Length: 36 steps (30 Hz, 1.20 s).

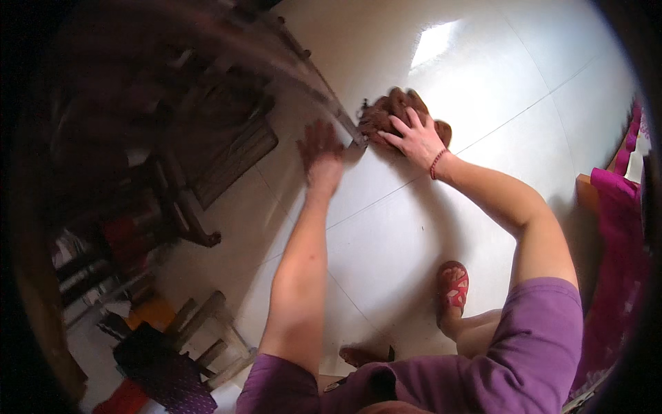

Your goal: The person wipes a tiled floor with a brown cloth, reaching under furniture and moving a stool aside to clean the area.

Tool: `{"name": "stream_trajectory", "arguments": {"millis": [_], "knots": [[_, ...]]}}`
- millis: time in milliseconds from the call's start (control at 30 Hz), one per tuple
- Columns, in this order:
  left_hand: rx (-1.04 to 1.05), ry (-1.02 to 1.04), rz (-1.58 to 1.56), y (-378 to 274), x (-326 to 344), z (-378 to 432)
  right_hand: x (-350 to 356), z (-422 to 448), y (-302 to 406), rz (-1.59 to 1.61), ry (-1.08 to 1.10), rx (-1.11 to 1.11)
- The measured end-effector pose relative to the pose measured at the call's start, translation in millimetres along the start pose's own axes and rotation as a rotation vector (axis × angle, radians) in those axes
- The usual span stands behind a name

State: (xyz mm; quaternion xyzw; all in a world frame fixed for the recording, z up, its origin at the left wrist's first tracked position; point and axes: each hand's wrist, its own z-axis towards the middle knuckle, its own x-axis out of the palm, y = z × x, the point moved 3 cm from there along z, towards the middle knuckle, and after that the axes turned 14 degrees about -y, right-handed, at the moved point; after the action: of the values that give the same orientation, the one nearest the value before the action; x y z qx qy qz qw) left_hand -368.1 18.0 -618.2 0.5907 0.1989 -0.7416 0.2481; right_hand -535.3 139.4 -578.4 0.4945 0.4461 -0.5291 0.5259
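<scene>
A crumpled brown cloth [395, 111] lies on the tiled floor [382, 207], by the lower end of a dark frame edge. My right hand [419, 137] rests on top of the cloth, palm down with fingers spread, and a red braided bracelet circles that wrist. In shadow to the left, my left hand [321, 147] is held out with its fingers apart and nothing in it. It is near the frame edge; whether it touches the floor I cannot tell.
Dark furniture, blurred and in shadow, fills the left side. A wooden stool [217, 331] with dark patterned fabric [165, 367] beside it stands at lower left. Magenta fabric [615, 248] hangs at the right edge. My foot in a red sandal [453, 284] is on the floor.
</scene>
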Motion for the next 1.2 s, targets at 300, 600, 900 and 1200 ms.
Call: {"name": "stream_trajectory", "arguments": {"millis": [300, 600, 900, 1200], "knots": [[-0.192, 0.293, -0.494, -21.2, -111.1, -215.4, -7.1, -52.0, 151.0, 0.511, 0.180, -0.200], [-0.555, 0.301, -0.322, 68.2, -222.5, -383.2, 66.2, 114.7, 118.9, 0.036, -0.212, 0.299], [-0.786, 0.241, -0.249, 85.2, -292.5, -510.5, 31.9, -83.9, 371.8, 0.286, 0.079, -0.285], [-0.855, -0.085, -0.456, 87.8, -249.8, -507.3, -43.4, -95.4, 275.7, 1.231, -0.188, 0.166]]}}
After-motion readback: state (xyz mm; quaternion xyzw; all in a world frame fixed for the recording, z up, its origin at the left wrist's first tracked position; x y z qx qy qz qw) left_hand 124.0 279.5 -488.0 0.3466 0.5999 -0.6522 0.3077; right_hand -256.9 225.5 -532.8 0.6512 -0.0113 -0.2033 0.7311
